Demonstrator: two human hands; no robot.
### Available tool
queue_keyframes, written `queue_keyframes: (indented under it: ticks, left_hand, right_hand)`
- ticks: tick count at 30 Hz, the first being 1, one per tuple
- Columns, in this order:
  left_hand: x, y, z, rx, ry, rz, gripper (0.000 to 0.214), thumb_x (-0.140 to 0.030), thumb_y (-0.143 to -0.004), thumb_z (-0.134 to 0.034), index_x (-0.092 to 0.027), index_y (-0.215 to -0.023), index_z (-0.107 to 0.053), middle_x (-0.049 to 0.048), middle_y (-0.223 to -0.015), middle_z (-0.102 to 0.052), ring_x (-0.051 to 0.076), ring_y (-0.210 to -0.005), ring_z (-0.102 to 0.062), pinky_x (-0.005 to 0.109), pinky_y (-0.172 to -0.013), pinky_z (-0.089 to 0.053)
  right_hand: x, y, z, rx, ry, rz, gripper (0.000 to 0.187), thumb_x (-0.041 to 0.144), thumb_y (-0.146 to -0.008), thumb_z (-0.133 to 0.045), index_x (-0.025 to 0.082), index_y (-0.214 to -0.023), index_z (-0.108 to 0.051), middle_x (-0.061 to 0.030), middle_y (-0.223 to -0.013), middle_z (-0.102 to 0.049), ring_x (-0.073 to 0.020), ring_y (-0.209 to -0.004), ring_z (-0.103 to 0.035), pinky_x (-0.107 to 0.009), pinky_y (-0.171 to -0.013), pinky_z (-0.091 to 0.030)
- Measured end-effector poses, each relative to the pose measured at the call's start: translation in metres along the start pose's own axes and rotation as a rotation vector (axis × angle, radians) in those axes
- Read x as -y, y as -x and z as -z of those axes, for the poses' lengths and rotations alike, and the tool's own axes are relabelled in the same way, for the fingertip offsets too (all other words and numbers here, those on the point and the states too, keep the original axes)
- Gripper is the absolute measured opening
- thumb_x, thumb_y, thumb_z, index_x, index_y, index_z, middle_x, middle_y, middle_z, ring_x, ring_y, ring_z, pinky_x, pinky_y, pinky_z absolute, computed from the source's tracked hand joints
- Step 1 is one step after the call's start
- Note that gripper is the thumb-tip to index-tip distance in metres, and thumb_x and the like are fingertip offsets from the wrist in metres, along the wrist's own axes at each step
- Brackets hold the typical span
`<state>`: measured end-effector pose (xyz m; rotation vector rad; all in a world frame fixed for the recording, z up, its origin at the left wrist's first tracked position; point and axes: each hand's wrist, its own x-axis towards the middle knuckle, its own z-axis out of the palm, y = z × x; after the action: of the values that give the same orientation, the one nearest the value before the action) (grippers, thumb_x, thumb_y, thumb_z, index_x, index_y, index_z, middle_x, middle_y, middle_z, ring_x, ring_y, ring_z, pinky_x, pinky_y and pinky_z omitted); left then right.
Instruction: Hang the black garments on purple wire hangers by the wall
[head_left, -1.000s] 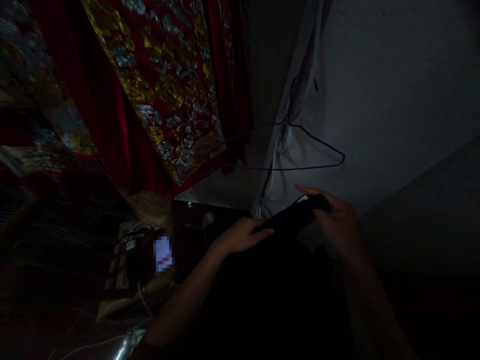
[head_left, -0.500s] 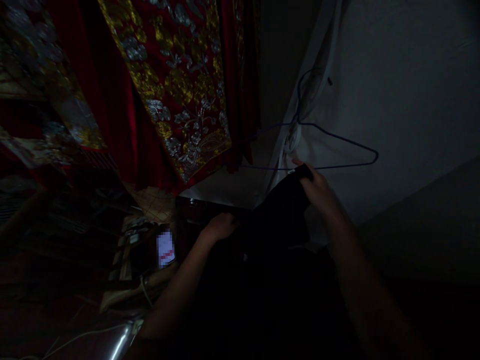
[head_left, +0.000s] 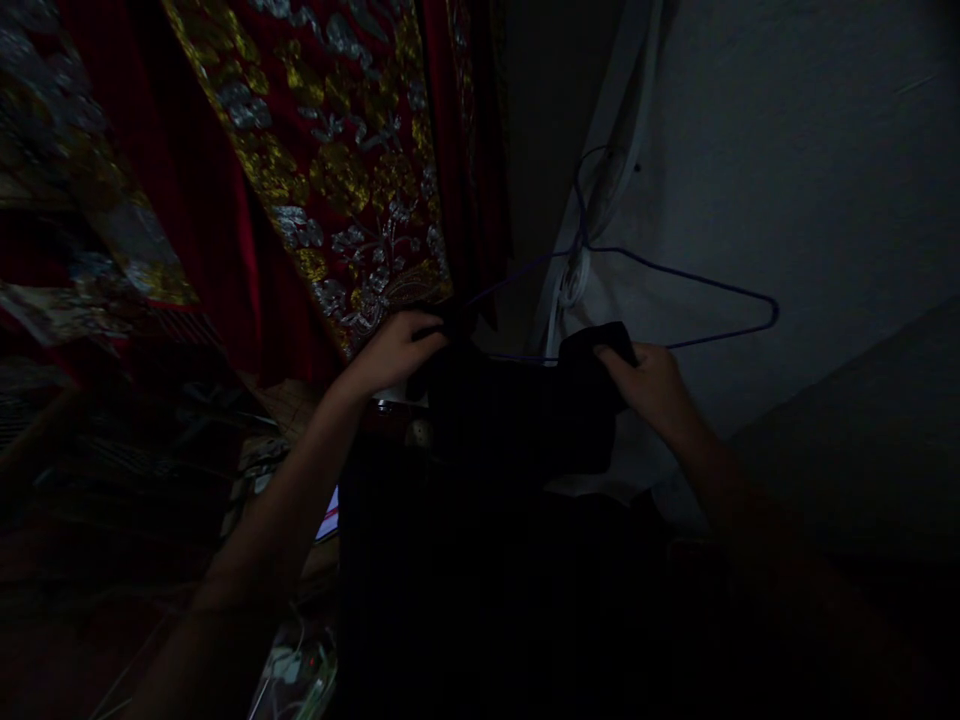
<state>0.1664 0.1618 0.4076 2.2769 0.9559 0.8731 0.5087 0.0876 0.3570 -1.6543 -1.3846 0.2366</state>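
A black garment (head_left: 517, 420) is stretched between my two hands; its kind is lost in the dark. My left hand (head_left: 401, 350) is closed on its upper left edge, beside the red cloth. My right hand (head_left: 649, 385) pinches its upper right part, with the thumb in front. Behind the garment hangs a thin dark-blue wire hanger (head_left: 690, 280), its hook up against the wall. The garment overlaps part of the hanger's bottom bar; whether it is looped over that bar I cannot tell.
Red cloth with gold and silver sequins (head_left: 352, 170) hangs at the upper left. A pale wall (head_left: 810, 170) with a white cable (head_left: 577, 280) stands behind the hanger. Low on the left, a lit screen (head_left: 328, 515) is partly hidden by my left forearm, above dim clutter.
My left hand has risen to the upper left with the garment, spreading it wider across the hanger's bottom bar. My right hand has shifted slightly right and down, still holding the garment.
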Motion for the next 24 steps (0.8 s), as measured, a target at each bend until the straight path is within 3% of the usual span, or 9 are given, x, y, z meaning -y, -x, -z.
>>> queue_keyframes:
  ticks: [2,6,8,13,17,20,24]
  left_hand:
    - [0.004,-0.021,0.006,0.094,-0.009,0.015,0.027,-0.035,-0.084,-0.051,-0.016,-0.067,-0.06,-0.0016,-0.064,-0.055,0.012,-0.059,-0.049,0.024,-0.056,-0.038]
    - [0.022,-0.046,0.005,0.501,-0.138,0.177,0.023,-0.033,-0.075,-0.057,-0.017,-0.059,-0.064,-0.0015,-0.058,-0.059,0.014,-0.056,-0.05,0.025,-0.055,-0.039]
    - [0.027,-0.047,0.003,0.577,-0.182,0.185,0.021,-0.033,-0.073,-0.059,-0.018,-0.06,-0.066,-0.0011,-0.059,-0.062,0.015,-0.059,-0.054,0.026,-0.058,-0.041]
    - [0.027,-0.029,0.009,0.36,-0.396,0.035,0.024,-0.037,-0.079,-0.056,-0.019,-0.07,-0.069,0.0033,-0.076,-0.065,0.02,-0.076,-0.06,0.03,-0.071,-0.047]
    - [0.015,-0.007,0.024,0.344,-0.437,-0.1,0.031,-0.041,-0.086,-0.05,-0.019,-0.076,-0.069,0.0066,-0.09,-0.063,0.022,-0.085,-0.061,0.034,-0.081,-0.049]
    - [-0.003,-0.002,0.028,0.244,-0.417,-0.127,0.032,-0.04,-0.09,-0.046,-0.019,-0.076,-0.066,0.0051,-0.086,-0.058,0.021,-0.081,-0.059,0.034,-0.077,-0.048]
    - [-0.026,-0.019,0.016,0.059,-0.321,-0.208,0.025,-0.031,-0.09,-0.046,-0.019,-0.09,-0.067,0.0039,-0.088,-0.062,0.021,-0.086,-0.06,0.034,-0.081,-0.048]
  right_hand:
    - [0.003,0.003,-0.002,-0.026,-0.017,-0.011,0.044,0.053,-0.074,-0.059,0.022,-0.048,-0.04,0.0022,-0.048,-0.037,-0.0109,-0.044,-0.037,-0.025,-0.042,-0.022]
    - [0.0,0.003,-0.004,-0.063,-0.013,0.018,0.043,0.053,-0.073,-0.061,0.021,-0.049,-0.043,0.0022,-0.049,-0.037,-0.0115,-0.046,-0.038,-0.025,-0.043,-0.023]
    - [-0.002,0.003,-0.007,-0.037,-0.049,0.007,0.043,0.055,-0.073,-0.059,0.021,-0.051,-0.045,0.0022,-0.049,-0.038,-0.0119,-0.047,-0.039,-0.025,-0.043,-0.024]
    - [-0.002,0.003,-0.012,-0.085,-0.051,0.039,0.044,0.055,-0.076,-0.055,0.022,-0.049,-0.04,0.002,-0.049,-0.037,-0.0115,-0.047,-0.037,-0.026,-0.045,-0.025]
    - [-0.006,0.002,-0.01,-0.18,-0.019,0.054,0.043,0.053,-0.075,-0.057,0.022,-0.049,-0.042,0.0018,-0.048,-0.037,-0.012,-0.047,-0.038,-0.027,-0.046,-0.023]
    - [-0.006,0.005,-0.016,-0.113,-0.124,0.019,0.044,0.055,-0.074,-0.056,0.022,-0.049,-0.041,0.0027,-0.049,-0.035,-0.0108,-0.047,-0.035,-0.026,-0.045,-0.022]
    - [0.005,0.018,-0.036,-0.018,-0.302,-0.026,0.045,0.057,-0.074,-0.057,0.022,-0.052,-0.041,0.0032,-0.049,-0.037,-0.0104,-0.046,-0.035,-0.025,-0.043,-0.025]
